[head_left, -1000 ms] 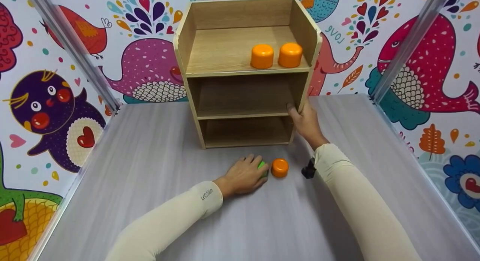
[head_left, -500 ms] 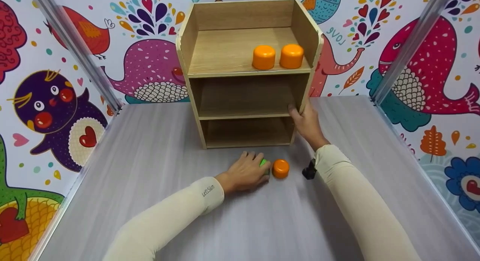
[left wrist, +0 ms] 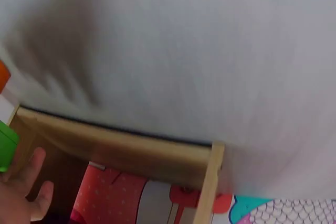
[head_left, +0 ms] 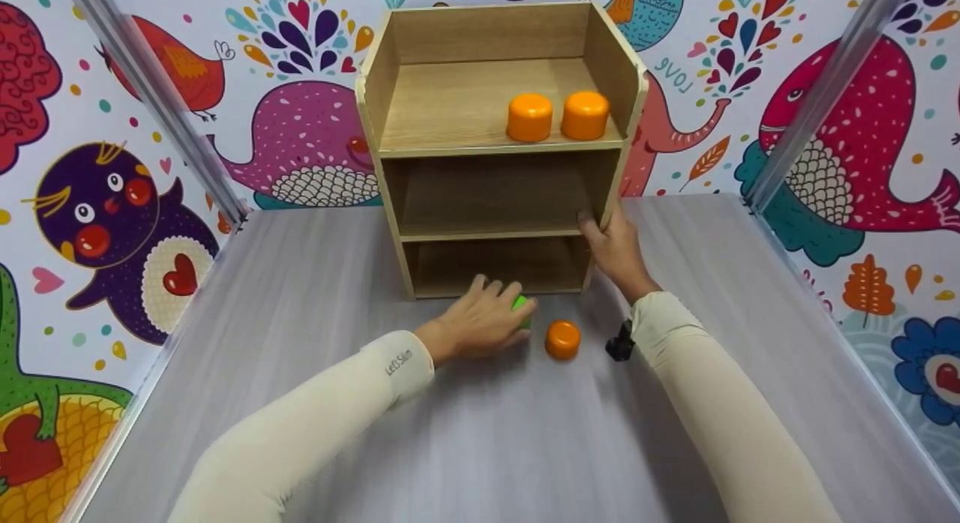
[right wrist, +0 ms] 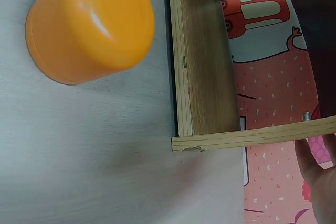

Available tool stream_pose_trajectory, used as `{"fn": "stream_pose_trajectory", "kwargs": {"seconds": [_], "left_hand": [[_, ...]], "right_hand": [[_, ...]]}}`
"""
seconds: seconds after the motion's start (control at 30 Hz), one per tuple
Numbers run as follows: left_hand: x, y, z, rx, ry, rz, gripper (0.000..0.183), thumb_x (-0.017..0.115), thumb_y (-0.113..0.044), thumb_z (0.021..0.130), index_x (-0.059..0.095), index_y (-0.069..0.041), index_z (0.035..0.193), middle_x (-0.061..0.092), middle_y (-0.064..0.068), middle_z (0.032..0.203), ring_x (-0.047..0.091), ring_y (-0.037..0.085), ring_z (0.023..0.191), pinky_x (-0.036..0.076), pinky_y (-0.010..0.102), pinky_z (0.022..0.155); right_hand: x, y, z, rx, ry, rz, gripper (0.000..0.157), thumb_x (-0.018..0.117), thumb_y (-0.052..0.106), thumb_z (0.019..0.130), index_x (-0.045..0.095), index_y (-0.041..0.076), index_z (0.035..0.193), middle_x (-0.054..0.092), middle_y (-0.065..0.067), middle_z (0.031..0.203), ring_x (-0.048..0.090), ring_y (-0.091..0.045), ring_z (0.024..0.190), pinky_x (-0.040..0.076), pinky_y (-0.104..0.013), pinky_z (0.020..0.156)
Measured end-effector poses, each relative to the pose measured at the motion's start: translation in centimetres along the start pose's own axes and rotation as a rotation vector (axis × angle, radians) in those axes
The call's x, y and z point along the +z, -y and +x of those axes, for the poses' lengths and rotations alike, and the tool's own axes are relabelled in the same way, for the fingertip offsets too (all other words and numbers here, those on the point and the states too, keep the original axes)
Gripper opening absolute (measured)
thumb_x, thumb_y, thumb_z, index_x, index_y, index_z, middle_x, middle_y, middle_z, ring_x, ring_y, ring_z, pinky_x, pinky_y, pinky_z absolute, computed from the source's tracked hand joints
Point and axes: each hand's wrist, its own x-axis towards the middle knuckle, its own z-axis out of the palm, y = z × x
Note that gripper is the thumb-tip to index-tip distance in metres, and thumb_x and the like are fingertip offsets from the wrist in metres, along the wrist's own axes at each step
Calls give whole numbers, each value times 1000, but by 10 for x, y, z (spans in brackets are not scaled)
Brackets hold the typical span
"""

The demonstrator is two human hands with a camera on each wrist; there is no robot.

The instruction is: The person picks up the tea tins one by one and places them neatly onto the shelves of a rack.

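Left grip (head_left: 480,318) pinches a green block (head_left: 519,302); right grip (head_left: 618,254) holds the wooden shelf (head_left: 480,189) at right, steadying it, I'd guess.

White walls (head_left: 742,125) with cartoon animals (head_left: 315,140), silvery corner posts (head_left: 154,99), a pale grey streaked tabletop (head_left: 480,448)

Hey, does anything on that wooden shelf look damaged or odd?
Yes, the wooden shelf looks worn: the right wrist view shows a chip on its side panel near the bottom front corner, and a dark nick on the bottom board's edge.
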Motion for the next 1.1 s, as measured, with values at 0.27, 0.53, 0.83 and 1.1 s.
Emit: {"fn": "stream_pose_trajectory", "kwargs": {"seconds": [0.27,0.53,0.83,1.1], "left_hand": [[-38,11,0,-3,-70,77,47,41,-53,106,49,-23,142,55,10,124,61,33,107,49,56,97],[-82,18,-1,15,-146,134,48,44,-53,106,50,-22,141,57,11,124,61,32,106,49,51,89],[-123,20,0,44,-214,180,46,46,-52,105,52,-20,139,58,12,120,60,33,101,49,50,88],[-144,27,0,40,-224,209,47,44,-53,105,52,-20,138,58,12,118,59,32,99,48,48,87]], "right_hand": [[-1,1,0,16,10,-1,64,59,41,101,32,28,157,53,-9,149,56,-27,131,40,-52,115],[-2,0,0,-18,-9,-22,61,59,42,100,36,24,154,61,-13,139,62,-25,121,47,-49,109],[-1,1,0,-1,0,-4,62,59,43,101,36,21,154,57,-12,144,58,-26,128,43,-49,113],[-1,0,0,0,-5,-15,60,58,44,101,38,21,153,59,-16,141,60,-27,124,45,-50,109]]}}
